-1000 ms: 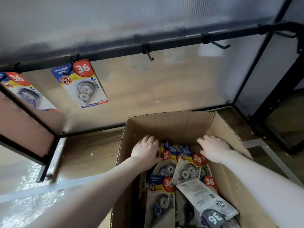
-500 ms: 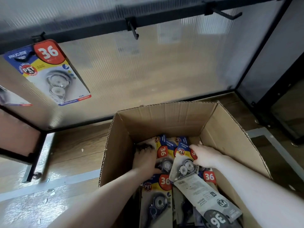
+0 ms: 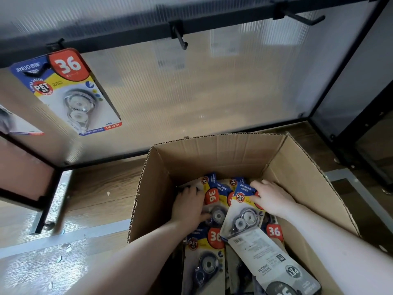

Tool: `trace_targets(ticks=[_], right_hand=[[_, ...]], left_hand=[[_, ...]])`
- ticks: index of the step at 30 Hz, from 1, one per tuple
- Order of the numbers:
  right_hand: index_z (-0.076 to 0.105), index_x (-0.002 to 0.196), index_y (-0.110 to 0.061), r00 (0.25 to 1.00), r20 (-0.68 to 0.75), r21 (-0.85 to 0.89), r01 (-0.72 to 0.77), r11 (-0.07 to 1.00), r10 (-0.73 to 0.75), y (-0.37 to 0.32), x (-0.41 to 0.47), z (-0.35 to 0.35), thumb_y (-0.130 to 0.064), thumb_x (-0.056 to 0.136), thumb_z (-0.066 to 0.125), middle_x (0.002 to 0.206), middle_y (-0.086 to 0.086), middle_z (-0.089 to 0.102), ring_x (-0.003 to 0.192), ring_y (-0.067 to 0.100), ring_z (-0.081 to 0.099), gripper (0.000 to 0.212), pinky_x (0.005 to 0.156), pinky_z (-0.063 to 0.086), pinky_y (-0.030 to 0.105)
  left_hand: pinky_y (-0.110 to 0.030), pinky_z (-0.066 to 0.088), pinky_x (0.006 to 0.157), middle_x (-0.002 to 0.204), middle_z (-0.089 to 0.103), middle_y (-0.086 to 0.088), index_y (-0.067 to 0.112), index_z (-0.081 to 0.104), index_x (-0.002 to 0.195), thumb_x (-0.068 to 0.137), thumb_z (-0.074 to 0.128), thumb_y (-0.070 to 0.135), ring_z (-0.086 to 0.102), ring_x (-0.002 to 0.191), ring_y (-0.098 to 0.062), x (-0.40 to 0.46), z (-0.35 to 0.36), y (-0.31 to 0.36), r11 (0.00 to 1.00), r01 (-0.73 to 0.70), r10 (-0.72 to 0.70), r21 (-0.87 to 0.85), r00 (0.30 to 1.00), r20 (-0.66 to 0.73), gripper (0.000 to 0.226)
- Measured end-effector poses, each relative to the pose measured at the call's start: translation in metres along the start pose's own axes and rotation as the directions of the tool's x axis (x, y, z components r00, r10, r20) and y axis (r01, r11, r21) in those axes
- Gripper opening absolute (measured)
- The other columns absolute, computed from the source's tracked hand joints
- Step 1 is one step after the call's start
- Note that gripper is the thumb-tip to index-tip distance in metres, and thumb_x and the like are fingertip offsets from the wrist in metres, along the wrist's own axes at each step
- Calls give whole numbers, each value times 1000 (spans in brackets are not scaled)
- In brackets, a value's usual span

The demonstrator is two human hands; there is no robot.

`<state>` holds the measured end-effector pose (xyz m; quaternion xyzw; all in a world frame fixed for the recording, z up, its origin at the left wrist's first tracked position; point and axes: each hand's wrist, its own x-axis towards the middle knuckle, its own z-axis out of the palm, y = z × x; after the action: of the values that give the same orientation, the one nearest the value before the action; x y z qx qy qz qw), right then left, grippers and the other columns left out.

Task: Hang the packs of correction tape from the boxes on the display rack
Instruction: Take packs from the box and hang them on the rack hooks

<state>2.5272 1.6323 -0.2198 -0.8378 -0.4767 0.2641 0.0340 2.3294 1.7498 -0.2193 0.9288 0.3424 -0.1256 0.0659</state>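
Both our hands are down in the open brown cardboard box (image 3: 302,173) of blister-carded correction tape packs. Our right hand (image 3: 271,199) pinches the top corner of a blue-and-yellow pack (image 3: 242,211), its long axis running toward the box's far wall. Our left hand (image 3: 188,206) curls round a neighbouring pack (image 3: 213,206) (grip partly hidden). Cards read "JINUO", "PET", "36". Beyond, one hung pack (image 3: 70,92) adds "SMOOTH"; a bare black rack hook (image 3: 180,38) waits above.

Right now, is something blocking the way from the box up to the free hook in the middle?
Nothing visible does. The cardboard box is open on top, and the middle hook is bare, with only clear panel below it.
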Motion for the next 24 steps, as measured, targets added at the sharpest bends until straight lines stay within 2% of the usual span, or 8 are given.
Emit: trace_targets(ticks=[2,4,8,14,17,20,22,24], right_hand=[[45,127,-22,999,-34,-20,19,1000,-20,-1,-1,-2,-38,95,46,122,4,52,109,23,50,36,86,44,34],[46,124,-21,999,-40,-35,26,999,-27,0,-2,-4,-38,95,47,119,4,53,107,22,51,34,83,44,34],[48,121,-18,998,-49,-27,33,999,-34,2,-4,-3,-37,95,48,118,3,54,106,22,52,33,81,43,33],[47,121,-16,998,-48,-55,37,998,-40,1,-4,-2,-37,96,46,118,4,55,106,22,54,32,81,45,34],[47,119,-16,998,-42,-75,39,996,-42,1,-3,-2,-37,96,45,117,5,56,105,23,54,31,78,43,33],[47,118,-16,998,-40,-85,39,996,-43,0,-4,-2,-37,96,45,116,5,56,104,23,54,30,76,42,32],[47,118,-16,998,-47,-74,47,996,-50,0,-6,-3,-36,96,45,115,4,56,102,22,54,30,74,42,31],[48,117,-17,997,-54,-55,56,997,-59,0,-9,-5,-36,96,46,114,3,57,101,20,55,29,73,42,30]], left_hand=[[-33,38,96,133,43,-5,16,41,132,90,51,47,41,121,-21,8,-4,-4,989,-18,5,-146,996,-86,53],[-33,37,100,140,39,-3,19,37,137,92,51,36,38,126,-20,20,-9,-10,969,-64,46,-238,996,-81,50],[-38,36,103,144,37,-2,23,25,145,88,60,34,37,129,-23,39,-7,-22,977,-106,132,-187,983,132,68],[-42,38,103,143,33,-5,35,13,147,80,69,36,37,128,-27,54,-3,-26,964,-46,112,-260,963,244,87],[-41,41,98,139,34,-11,42,4,145,76,73,38,39,125,-31,63,-11,-22,985,-112,149,-134,938,312,98],[-38,48,84,132,41,-13,40,1,145,72,76,41,49,113,-30,70,-22,-11,981,-178,141,72,922,359,104],[-34,47,74,125,49,-12,32,9,145,71,76,43,55,106,-28,70,-29,-2,952,-206,132,225,943,307,100],[-33,41,72,122,50,-10,23,22,140,74,74,39,54,107,-27,69,-38,5,895,-259,195,362,959,205,86]])
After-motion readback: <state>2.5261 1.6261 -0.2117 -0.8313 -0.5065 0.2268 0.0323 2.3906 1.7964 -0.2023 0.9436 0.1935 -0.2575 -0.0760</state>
